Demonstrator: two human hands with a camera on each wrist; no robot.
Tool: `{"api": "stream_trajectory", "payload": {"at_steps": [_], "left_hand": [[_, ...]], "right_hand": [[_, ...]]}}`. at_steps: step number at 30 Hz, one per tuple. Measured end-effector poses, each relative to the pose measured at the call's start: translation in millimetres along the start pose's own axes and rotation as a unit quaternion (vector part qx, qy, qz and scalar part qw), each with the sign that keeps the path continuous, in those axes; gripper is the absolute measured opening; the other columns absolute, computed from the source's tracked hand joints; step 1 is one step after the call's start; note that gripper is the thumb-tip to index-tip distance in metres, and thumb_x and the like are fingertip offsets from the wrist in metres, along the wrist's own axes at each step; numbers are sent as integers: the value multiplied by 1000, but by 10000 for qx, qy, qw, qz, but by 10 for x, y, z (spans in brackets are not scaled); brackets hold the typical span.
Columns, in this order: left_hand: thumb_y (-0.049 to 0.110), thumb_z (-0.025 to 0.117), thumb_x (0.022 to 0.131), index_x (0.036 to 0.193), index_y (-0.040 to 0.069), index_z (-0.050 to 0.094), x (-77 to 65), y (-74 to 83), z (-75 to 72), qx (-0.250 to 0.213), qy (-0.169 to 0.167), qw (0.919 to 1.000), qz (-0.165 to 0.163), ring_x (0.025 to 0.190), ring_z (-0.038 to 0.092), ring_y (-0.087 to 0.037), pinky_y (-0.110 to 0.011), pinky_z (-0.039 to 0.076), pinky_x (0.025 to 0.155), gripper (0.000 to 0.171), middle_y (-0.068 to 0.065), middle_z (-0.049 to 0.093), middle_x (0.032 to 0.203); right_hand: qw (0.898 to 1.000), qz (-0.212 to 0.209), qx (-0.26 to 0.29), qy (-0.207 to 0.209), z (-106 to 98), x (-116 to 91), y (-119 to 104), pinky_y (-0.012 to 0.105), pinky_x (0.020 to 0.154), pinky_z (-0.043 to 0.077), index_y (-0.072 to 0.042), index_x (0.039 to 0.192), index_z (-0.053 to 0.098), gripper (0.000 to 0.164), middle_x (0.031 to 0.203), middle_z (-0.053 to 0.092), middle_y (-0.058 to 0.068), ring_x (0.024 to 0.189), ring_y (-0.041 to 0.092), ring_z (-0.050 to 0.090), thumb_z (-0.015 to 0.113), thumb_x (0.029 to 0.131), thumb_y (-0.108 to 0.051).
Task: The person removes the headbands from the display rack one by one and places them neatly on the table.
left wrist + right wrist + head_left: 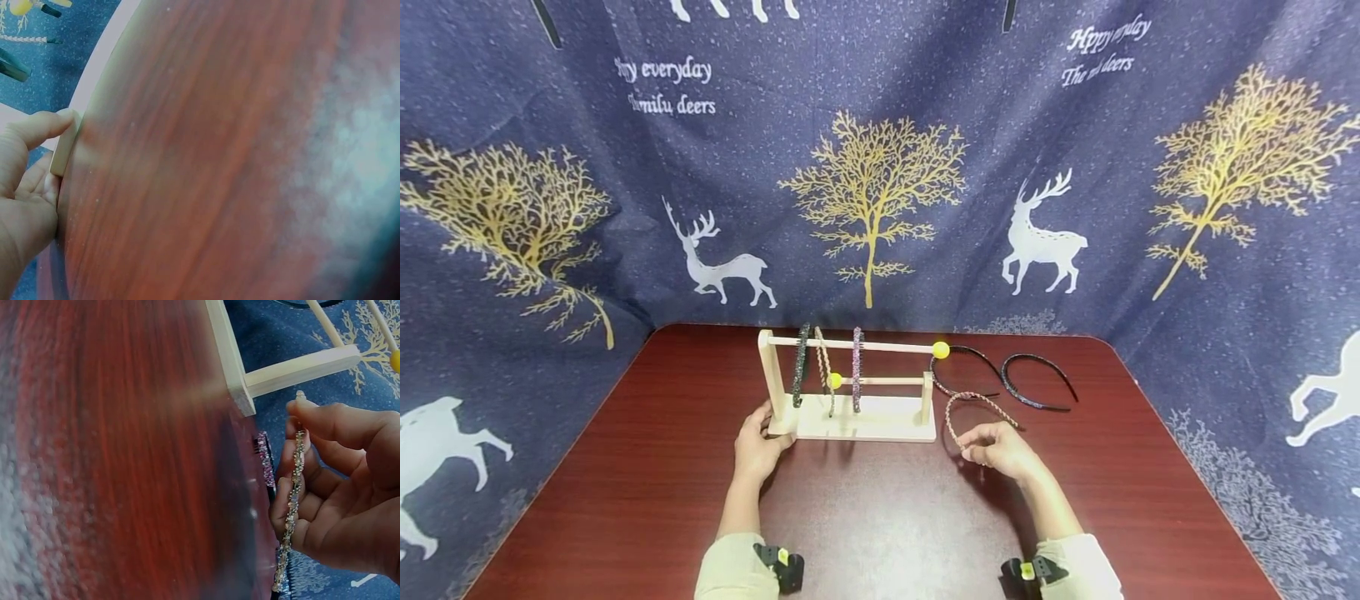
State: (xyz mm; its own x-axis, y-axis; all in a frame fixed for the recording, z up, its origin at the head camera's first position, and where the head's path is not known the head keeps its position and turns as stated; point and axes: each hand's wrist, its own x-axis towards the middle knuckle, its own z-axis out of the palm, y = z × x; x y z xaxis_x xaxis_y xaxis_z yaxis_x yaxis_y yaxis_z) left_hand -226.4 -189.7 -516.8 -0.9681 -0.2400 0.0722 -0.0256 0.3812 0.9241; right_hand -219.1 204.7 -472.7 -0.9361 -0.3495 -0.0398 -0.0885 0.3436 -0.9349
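Note:
A pale wooden stand [883, 429] with two rods stands on the table, each rod tipped by a yellow ball. My left hand [758, 446] grips the left end of its base, thumb on top in the left wrist view. On the rods hang a dark green headband [801, 371], a braided beige one [822, 357] and a purple glittery one [857, 367]. Right of the stand, my right hand [1000, 450] pinches a thin gold beaded headband [292, 509] between thumb and fingers, its arch pointing away from me in the head view.
Two dark headbands lie behind my right hand: a black one [973, 350] partly behind the yellow ball [941, 350], and a dark blue one [1036, 358] farther right. A blue cloth [880, 75] with deer and trees hangs behind the red-brown table [685, 500].

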Motion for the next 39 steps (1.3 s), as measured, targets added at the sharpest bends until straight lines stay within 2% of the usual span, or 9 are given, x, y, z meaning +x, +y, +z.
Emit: {"api": "stream_trajectory", "payload": {"at_steps": [5, 10, 15, 19, 24, 27, 30, 34, 39], "left_hand": [[-3, 73, 72, 137, -3, 39, 5, -2, 1, -11, -4, 10000, -10, 119, 43, -36, -45, 36, 102, 74, -24, 43, 129], [-3, 73, 70, 136, -3, 41, 2, 3, 16, 14, 94, 9999, 66, 117, 44, -36, -45, 37, 101, 73, -24, 45, 127], [-3, 74, 68, 134, -4, 43, -10, -17, 30, 116, 257, 9995, 159, 112, 47, -38, -47, 40, 97, 73, -24, 48, 123], [-2, 74, 69, 136, -2, 42, -20, -20, 25, 49, 160, 9999, 36, 113, 46, -37, -47, 38, 98, 75, -23, 47, 124], [-2, 75, 70, 137, -2, 40, -10, -31, 23, 0, 45, 10000, -58, 117, 44, -35, -44, 37, 101, 75, -22, 45, 127], [-2, 75, 70, 137, -3, 40, -10, -27, 21, 18, 51, 10000, -41, 118, 44, -35, -44, 37, 101, 75, -23, 45, 127], [-3, 75, 70, 136, -3, 41, -11, -19, 19, 18, 119, 9999, -7, 117, 45, -36, -44, 37, 100, 74, -23, 46, 126], [-3, 75, 69, 136, -3, 42, -5, -16, 18, -3, 154, 9999, 17, 116, 46, -36, -44, 38, 100, 74, -23, 47, 125], [-3, 75, 70, 135, -4, 42, -6, -18, 13, -22, 160, 9999, 14, 116, 45, -36, -45, 38, 100, 73, -23, 46, 126]], "right_hand": [[9994, 254, -127, -199, 29, 33, 74, 25, 51, 46, 14, 93, 63, 19, 76, 66, 16, 59, 12, 52, 63, 76, 5], [9987, 335, -372, -107, 60, 82, 120, 21, 48, 42, 11, 88, 66, 19, 71, 65, 11, 56, 10, 49, 62, 71, 8], [9987, 257, -445, 8, 76, 118, 124, 20, 47, 40, 12, 88, 66, 24, 71, 65, 12, 56, 9, 50, 57, 66, 11], [9985, 239, -484, 44, 79, 130, 145, 21, 50, 44, 12, 91, 66, 25, 74, 67, 14, 60, 11, 55, 59, 67, 10], [9982, 215, -509, 241, 69, 132, 128, 25, 59, 51, 10, 95, 66, 25, 80, 67, 12, 68, 13, 58, 67, 71, 5], [9974, 74, -549, 462, 83, 129, 59, 25, 65, 51, 8, 98, 66, 25, 85, 67, 11, 74, 14, 59, 71, 75, -1], [9968, -267, -459, 591, 138, 123, -62, 25, 71, 50, 8, 103, 65, 27, 91, 67, 14, 81, 18, 60, 70, 80, -6], [9948, -800, 5, 638, 259, 126, -246, 26, 71, 51, 11, 110, 60, 31, 98, 64, 21, 85, 24, 61, 66, 82, -2], [9883, -1300, 389, 697, 437, 151, -427, 27, 76, 52, 8, 117, 57, 36, 103, 62, 25, 92, 32, 61, 64, 83, 3]]}}
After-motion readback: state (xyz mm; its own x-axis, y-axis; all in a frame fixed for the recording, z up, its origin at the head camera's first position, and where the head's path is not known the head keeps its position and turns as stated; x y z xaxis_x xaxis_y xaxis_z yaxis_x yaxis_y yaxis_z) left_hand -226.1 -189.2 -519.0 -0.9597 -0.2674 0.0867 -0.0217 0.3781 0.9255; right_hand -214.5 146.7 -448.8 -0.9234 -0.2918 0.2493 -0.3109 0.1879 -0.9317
